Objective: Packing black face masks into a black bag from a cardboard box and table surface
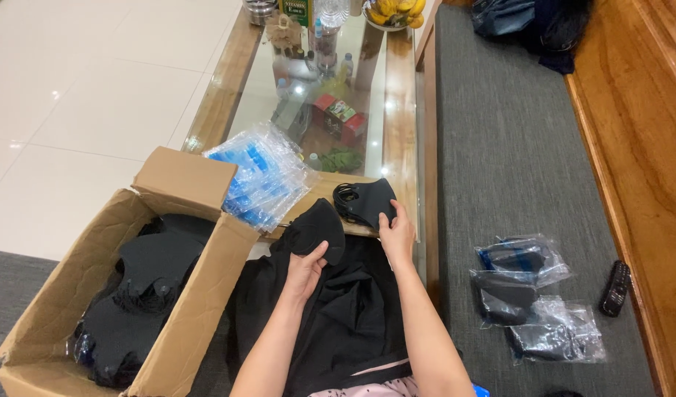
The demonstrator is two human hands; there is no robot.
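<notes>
- You are holding one black fabric face mask [317,229] folded in half into a rounded, pointed shape, and it is sitting above your lap, just in front of the bench edge, with its lower rim pinched in your left hand [306,270].
- You are touching a second black mask [365,201] that is lying flat on the bench edge, its dark ear loops bunching at its left side, while your right hand [397,234] is gripping its lower right corner.

The cardboard box [95,309] is cut off at the bottom edge, its black contents indistinct.
</notes>
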